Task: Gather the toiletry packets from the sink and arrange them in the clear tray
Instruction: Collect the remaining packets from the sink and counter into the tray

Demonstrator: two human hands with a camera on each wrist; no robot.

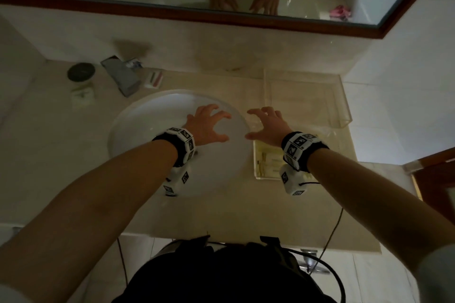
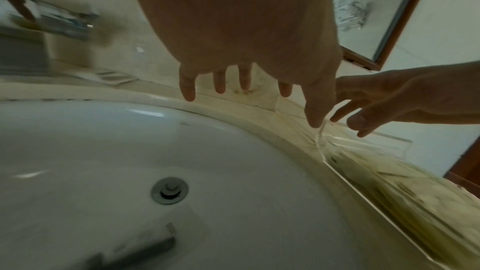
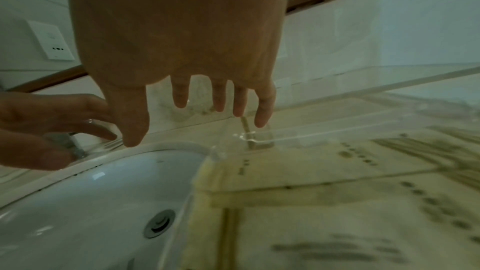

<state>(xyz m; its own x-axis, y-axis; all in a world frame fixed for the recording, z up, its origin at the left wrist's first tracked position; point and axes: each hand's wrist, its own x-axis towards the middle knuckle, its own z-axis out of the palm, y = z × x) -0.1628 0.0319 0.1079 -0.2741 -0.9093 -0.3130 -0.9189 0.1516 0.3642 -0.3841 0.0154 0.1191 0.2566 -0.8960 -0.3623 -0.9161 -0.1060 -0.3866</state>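
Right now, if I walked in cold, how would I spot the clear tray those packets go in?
Find the round white sink set in the beige counter below the mirror. The clear tray sits on the counter just to its right, with the right hand above its near end. It is see-through, with pale yellowish packets lying flat in its near end.

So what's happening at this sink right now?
A person stands at a bathroom counter with both hands empty, fingers spread. The left hand hovers over the white sink; the right hand is over the near end of the clear tray beside it. Pale toiletry packets already lie flat in the tray.
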